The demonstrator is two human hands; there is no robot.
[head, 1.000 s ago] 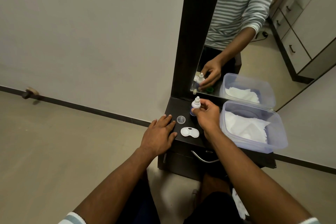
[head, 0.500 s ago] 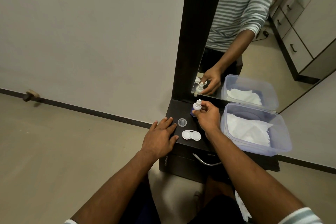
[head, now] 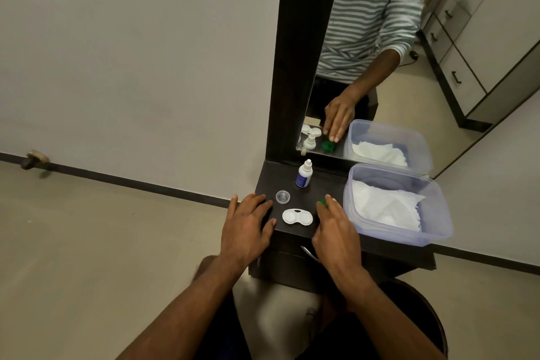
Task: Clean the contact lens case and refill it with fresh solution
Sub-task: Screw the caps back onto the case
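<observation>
Dark tabletop (head: 327, 184) tight: plastic tub (head: 438, 213) blocks right side, mirror (head: 330, 114) closes far edge, solution bottle (head: 304, 175) stands far-centre. Open strip between lens case (head: 297, 217) and bottle.

Clear tub (head: 432, 210) holding white tissues (head: 382, 207) beside mirror (head: 380, 52).

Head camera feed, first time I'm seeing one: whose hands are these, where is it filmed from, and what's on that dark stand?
The camera sits on a person's head, looking down at their own two bare hands; the mirror ahead reflects them. On the dark stand lie an open white lens case, a clear cap, an upright solution bottle and a plastic tub of tissues. The left hand rests flat, holding nothing. The right hand reaches over a green cap, fingers straight; a grip isn't visible.
</observation>
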